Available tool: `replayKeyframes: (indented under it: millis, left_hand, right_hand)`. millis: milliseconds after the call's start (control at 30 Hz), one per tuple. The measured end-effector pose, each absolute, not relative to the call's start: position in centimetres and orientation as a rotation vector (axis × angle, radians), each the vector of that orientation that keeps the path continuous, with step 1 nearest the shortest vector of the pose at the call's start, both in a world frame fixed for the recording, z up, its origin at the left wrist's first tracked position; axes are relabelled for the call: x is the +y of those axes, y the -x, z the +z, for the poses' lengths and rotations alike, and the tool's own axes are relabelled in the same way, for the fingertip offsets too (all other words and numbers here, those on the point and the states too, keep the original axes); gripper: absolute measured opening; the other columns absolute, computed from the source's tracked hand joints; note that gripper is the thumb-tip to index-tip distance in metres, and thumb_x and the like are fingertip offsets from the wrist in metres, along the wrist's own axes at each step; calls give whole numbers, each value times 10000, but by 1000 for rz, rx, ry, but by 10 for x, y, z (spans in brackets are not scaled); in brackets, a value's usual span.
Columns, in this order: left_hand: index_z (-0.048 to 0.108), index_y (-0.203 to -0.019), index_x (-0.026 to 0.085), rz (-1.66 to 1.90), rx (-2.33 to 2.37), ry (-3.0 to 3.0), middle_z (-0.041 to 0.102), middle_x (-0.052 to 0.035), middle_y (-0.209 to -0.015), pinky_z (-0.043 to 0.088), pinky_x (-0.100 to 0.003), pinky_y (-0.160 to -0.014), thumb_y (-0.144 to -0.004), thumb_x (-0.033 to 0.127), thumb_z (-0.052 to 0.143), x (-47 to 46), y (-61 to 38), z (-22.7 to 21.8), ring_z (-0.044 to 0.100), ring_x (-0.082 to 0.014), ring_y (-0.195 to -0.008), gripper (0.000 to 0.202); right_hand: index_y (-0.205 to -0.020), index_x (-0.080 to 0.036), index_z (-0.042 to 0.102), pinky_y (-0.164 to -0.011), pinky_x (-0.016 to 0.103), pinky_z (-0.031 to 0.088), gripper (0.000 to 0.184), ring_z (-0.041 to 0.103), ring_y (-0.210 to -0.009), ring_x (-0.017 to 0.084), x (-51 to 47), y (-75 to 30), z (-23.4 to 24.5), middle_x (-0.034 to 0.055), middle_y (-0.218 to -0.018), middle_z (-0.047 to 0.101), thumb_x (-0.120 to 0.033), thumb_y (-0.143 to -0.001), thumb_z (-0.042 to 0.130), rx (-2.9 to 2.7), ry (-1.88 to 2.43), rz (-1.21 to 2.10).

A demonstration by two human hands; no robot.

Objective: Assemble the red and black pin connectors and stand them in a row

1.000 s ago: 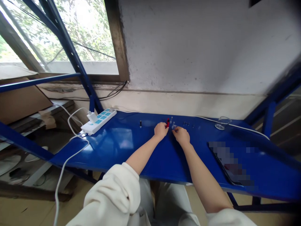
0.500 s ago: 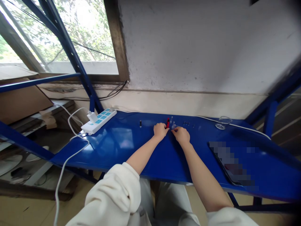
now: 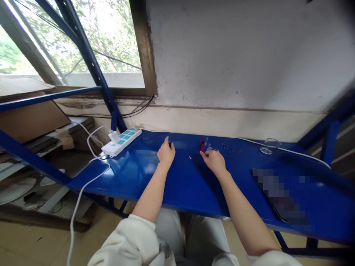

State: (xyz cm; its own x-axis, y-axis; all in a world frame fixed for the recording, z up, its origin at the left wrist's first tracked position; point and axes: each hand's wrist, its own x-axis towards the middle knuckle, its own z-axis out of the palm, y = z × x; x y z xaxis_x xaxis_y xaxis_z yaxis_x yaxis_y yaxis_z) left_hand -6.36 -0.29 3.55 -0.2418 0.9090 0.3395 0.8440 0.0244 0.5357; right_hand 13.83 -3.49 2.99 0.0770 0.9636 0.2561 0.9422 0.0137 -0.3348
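Note:
My left hand (image 3: 165, 152) is at the left middle of the blue table, thumb and forefinger apart. Between them shows part of a small black cylinder (image 3: 169, 144), mostly hidden by the hand; I cannot tell whether the fingers touch it. My right hand (image 3: 215, 160) has its fingertips pinched together at the near end of a slim red and black piece (image 3: 202, 145). What is in the pinch is hidden. Small clear plastic pieces (image 3: 206, 141) lie just beyond that hand. A tiny copper-coloured bit (image 3: 190, 157) rests on the table between my hands.
A white power strip (image 3: 122, 142) with a plug and cable lies at the table's left end. A clear round container (image 3: 266, 150) stands at the back right. Nearer is a dark flat device (image 3: 273, 195), its surface blurred. Several tiny parts (image 3: 224, 146) sit behind my right hand.
My left hand has left the red piece and moved left to the black cylinder, its fingers spreading. My right hand has shifted slightly left to the red piece's near end. The copper-coloured bit is now visible.

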Motion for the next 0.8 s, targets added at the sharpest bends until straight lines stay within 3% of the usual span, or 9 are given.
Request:
replayKeyframes:
  millis: [100,200,300,433,533,800]
  left_hand:
    - [389,-1275,237,1026,2151,-1866,612,-129,-1010,433,-345,-712,-844,344,407,1,71,29,601,-266,-873,445]
    - [550,-1088,225,1104,2102,-1867,615,-120,-1008,432,-327,-724,-836,286,428,8,73,22,597,-248,-888,286]
    - [591,-937,188,1282,1873,-1800,645,-99,-877,444,-292,-692,-810,234,467,14,72,19,611,-206,-808,183]
    - [537,-947,144,1435,1285,-1525,652,-72,-808,431,-234,-498,-800,272,476,14,59,21,523,-86,-441,204]
    - [521,-939,131,1382,978,-1426,653,-75,-829,408,-210,-446,-777,288,513,8,48,25,482,-51,-383,225]
    - [522,-930,126,1221,738,-1395,648,-70,-840,419,-204,-422,-741,311,576,-6,35,30,515,-57,-385,270]
  right_hand:
    - [-516,-191,508,-438,240,243,419,483,-463,145,-37,-134,29,30,-477,509,-435,-831,381,-1929,1798,38]
    - [-507,-194,488,-434,239,239,420,453,-434,137,-37,-133,25,17,-444,479,-436,-832,375,-1958,1710,48]
    - [-548,-198,522,-441,243,260,395,468,-443,142,-35,-131,22,15,-454,495,-437,-828,379,-1930,1629,98]
    - [-850,-198,588,-525,250,364,287,550,-559,153,-34,-125,20,32,-659,614,-407,-825,392,-1785,1455,280]
    - [-990,-192,535,-588,262,407,338,566,-605,152,-34,-120,22,38,-730,625,-433,-848,345,-1701,1359,449]
    - [-796,-202,491,-545,249,389,394,511,-529,129,-34,-119,23,4,-641,557,-520,-859,268,-1622,1299,568]
